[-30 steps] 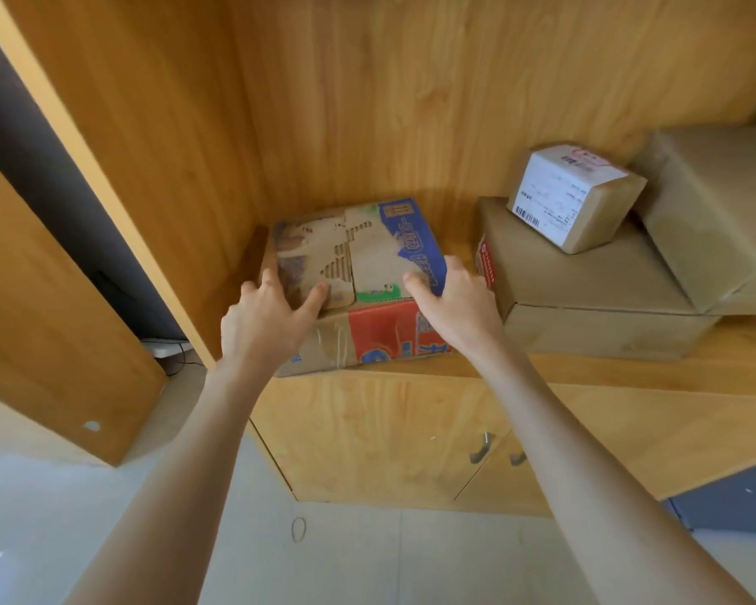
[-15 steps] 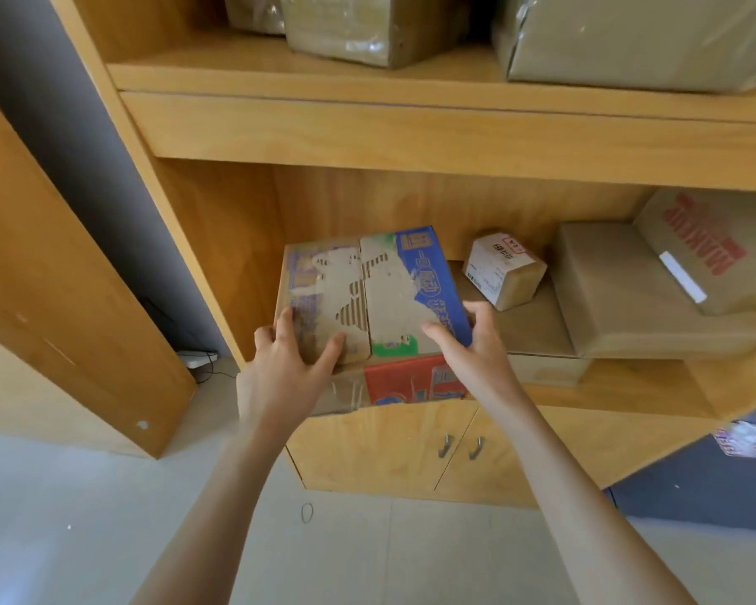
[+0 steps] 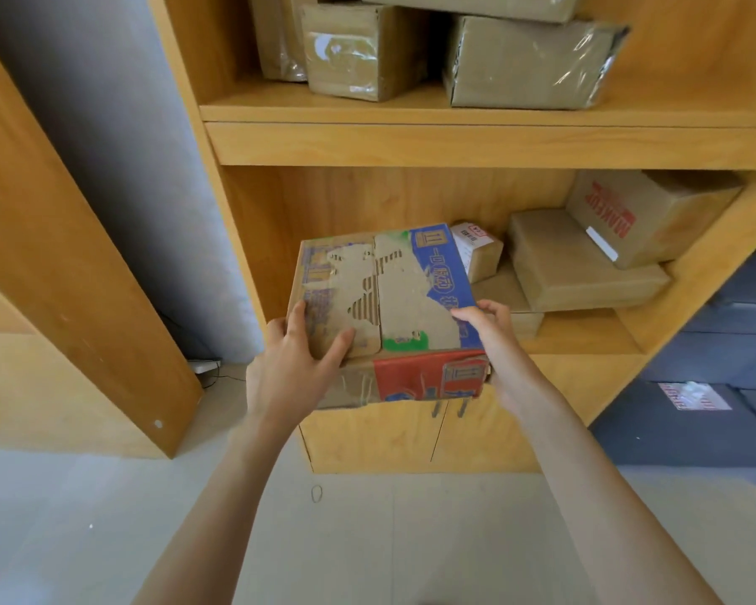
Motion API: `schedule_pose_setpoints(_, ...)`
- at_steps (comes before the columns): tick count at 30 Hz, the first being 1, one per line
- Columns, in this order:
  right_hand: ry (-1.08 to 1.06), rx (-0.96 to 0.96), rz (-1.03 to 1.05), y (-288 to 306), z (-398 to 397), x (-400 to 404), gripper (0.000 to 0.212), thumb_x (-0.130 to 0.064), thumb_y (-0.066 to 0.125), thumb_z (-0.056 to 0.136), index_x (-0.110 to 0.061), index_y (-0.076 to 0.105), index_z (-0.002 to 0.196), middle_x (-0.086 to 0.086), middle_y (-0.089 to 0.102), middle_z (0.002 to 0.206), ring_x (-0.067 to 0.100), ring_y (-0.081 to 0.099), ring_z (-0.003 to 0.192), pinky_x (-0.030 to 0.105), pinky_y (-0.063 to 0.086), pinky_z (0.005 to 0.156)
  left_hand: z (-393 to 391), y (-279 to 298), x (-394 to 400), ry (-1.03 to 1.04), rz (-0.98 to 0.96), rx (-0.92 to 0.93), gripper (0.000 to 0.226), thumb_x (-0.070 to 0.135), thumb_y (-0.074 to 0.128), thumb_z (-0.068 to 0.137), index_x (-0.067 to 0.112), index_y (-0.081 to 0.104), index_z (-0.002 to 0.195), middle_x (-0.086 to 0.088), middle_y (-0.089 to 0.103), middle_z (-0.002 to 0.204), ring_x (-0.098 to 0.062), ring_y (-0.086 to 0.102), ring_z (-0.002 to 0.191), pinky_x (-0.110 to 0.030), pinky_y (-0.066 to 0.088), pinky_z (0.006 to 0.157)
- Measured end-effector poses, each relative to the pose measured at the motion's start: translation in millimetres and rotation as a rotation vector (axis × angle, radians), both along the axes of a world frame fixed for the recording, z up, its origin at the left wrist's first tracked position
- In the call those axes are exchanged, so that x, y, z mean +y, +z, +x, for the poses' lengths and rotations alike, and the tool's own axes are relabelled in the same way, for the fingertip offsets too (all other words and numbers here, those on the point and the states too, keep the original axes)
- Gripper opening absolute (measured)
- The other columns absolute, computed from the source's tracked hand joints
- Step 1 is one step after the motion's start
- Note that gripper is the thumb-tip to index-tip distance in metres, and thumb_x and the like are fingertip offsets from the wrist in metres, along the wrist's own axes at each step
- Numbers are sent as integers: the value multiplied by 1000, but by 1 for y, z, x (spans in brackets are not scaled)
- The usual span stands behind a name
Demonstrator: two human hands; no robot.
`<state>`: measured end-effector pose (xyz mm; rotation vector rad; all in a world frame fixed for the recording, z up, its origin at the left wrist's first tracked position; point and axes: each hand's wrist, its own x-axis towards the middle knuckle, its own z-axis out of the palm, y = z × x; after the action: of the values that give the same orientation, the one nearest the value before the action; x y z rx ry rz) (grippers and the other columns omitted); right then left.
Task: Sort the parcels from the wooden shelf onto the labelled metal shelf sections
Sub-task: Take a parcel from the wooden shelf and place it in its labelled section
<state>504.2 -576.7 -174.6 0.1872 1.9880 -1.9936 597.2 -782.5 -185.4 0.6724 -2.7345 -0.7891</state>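
Head view: worn cardboard box with torn blue, red and green print [image 3: 387,307] held level at the mouth of the wooden shelf [image 3: 489,144], front edge out past the lower board; left hand [image 3: 295,364] grips the near-left corner, thumb on top; right hand [image 3: 492,338] pinches the near-right edge; box's long axis apparently runs away from the body; both hands equally near; metal shelf out of frame.
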Motion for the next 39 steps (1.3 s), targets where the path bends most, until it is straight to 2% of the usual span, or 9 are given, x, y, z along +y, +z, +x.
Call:
schedule_pose_setpoints(5,21,-110,-119,18,63,11,53,-43,67,81,-21,50,127,9,67,117,26,69,94,34,57,67,55,22,2,-55,22,28,82,72,38,84,28,18,150,-3,44,135,-26,56,110,-47,53,85)
schedule_pose_setpoints(11,91,4,-196,73,107,11,36,-32,67,84,-20,62,117,5,73,105,19,71,81,31,55,65,99,64,2,-114,78,43,77,68,45,84,29,24,147,-2,42,136,-22,53,113,-46,53,88)
schedule_pose_setpoints(15,-40,397,-15,114,125,-7,75,-29,80,72,-29,41,136,-3,58,120,11,59,106,25,49,80,116,111,10,-171,224,225,71,58,53,88,24,31,145,8,43,134,-11,46,124,-28,45,92)
schedule_pose_setpoints(18,-130,999,547,136,146,-17,92,-51,80,63,-33,34,141,5,44,129,20,42,116,33,38,92,115,149,33,-239,605,401,84,48,62,85,24,15,150,21,46,121,16,54,100,-9,48,73)
schedule_pose_setpoints(21,-269,1429,973,142,154,-18,100,-47,82,54,-26,35,140,20,45,133,33,38,114,42,31,92,105,171,62,-216,830,559,113,65,75,61,37,10,148,6,49,137,-11,54,119,-32,55,86)
schedule_pose_setpoints(24,-344,1640,1196,136,152,-5,96,-39,82,60,-25,31,140,21,43,136,35,36,121,45,28,98,102,185,96,-81,1099,735,119,55,85,50,35,17,145,12,52,126,-9,59,107,-29,58,67)
schedule_pose_setpoints(27,-416,1775,1245,124,153,13,70,-27,65,84,-26,28,143,17,36,138,32,38,125,44,27,104,93,188,117,56,1333,781,133,51,90,31,32,22,144,8,58,121,-15,60,107,-44,57,78)
schedule_pose_setpoints(33,-257,1739,1145,120,158,39,72,-35,68,82,-24,31,142,15,47,139,31,40,127,41,26,108,78,173,135,154,1462,815,98,31,91,48,21,41,131,-2,69,110,-21,68,98,-42,58,71)
schedule_pose_setpoints(39,-281,1091,374,149,154,78,86,-57,68,78,-25,27,146,-1,33,142,12,29,132,31,28,105,85,159,101,-158,1442,657,99,50,82,55,23,41,141,-5,62,128,-27,62,113,-46,57,77)
